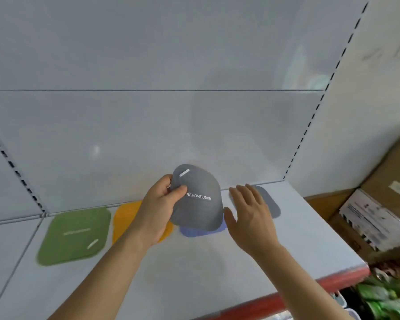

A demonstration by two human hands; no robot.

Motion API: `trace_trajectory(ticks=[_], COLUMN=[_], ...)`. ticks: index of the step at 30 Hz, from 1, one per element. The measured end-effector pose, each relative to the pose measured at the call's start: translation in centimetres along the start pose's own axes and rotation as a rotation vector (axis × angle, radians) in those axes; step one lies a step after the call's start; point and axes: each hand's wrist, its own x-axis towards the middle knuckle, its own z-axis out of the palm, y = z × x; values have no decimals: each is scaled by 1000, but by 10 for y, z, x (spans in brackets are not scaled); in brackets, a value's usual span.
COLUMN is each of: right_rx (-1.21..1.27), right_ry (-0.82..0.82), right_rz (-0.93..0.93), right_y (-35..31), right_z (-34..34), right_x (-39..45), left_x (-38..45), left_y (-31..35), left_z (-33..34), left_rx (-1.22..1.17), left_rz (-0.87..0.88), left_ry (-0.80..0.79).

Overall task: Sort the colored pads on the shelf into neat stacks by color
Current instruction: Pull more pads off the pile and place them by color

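Head view: left hand [158, 204] pinches gray pad [198, 204]; right hand [249, 211] spread beside it.

Just two bare forearms, left hand [158, 204] and right hand [249, 213], no sleeves, watch or rings showing.

The left hand [158, 210] is raised above the shelf [194, 273], thumb and fingers pinched on the left edge of a grey pad [200, 204], its bare forearm reaching in from the shelf's front edge. The right hand [252, 215] hovers just right of that pad, fingers spread and extended, palm down, touching nothing.
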Motion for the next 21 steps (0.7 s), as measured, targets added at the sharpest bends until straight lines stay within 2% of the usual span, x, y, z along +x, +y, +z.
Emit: trace_trajectory(ticks=[3, 9, 15, 21], right_rx=[-56, -137, -85, -32], right_ry=[-12, -110, -179, -219], right_rz=[41, 61, 43, 11], right_y=[61, 156, 196, 206], right_z=[-23, -59, -65, -55], right_x=[-7, -15, -15, -6], left_x=[13, 44, 75, 75], left_y=[-16, -53, -91, -83], left_z=[60, 155, 178, 193], left_rx=[1, 54, 376, 577], left_rz=[-15, -78, -194, -205], left_ry=[-36, 40, 314, 361])
